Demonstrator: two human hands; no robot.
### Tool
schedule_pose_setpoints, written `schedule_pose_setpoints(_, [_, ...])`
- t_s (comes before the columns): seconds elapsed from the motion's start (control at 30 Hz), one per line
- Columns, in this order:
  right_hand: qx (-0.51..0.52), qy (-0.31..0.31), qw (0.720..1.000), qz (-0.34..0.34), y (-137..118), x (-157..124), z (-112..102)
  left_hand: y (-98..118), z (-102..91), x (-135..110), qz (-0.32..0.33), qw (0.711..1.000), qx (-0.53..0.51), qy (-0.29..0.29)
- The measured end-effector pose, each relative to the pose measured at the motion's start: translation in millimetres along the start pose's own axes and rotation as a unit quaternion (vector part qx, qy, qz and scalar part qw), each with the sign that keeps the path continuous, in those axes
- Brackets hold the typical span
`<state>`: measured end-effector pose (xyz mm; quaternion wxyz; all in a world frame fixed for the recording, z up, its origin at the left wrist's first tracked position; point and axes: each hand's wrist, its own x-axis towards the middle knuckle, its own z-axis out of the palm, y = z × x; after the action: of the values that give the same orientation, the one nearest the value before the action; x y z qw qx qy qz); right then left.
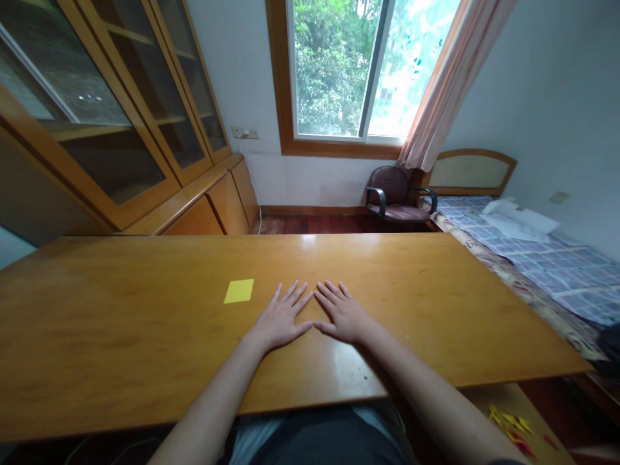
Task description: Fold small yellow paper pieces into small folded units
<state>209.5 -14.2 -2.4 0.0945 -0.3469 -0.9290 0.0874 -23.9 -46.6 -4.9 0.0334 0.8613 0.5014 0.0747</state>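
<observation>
My left hand (281,318) and my right hand (341,313) lie flat, palms down, side by side on the wooden table (436,303), thumbs almost touching. Both have their fingers stretched out and hold nothing. A small yellow square of paper (239,291) lies on the table just left of my left hand, apart from it.
A glass-fronted wooden cabinet (121,129) stands at the left. Beyond the table are a dark office chair (397,197) under a window and a bed (547,258) at the right. Small yellow and red paper pieces (511,429) lie on a low surface at the bottom right.
</observation>
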Motion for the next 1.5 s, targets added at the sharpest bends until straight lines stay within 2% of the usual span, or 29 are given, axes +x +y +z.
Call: schedule_pose_setpoints(1.5, [0.006,0.0,1.0,0.005,0.2,-0.3,-0.4,-0.1,0.4,-0.8,0.006,1.0,0.007,0.016])
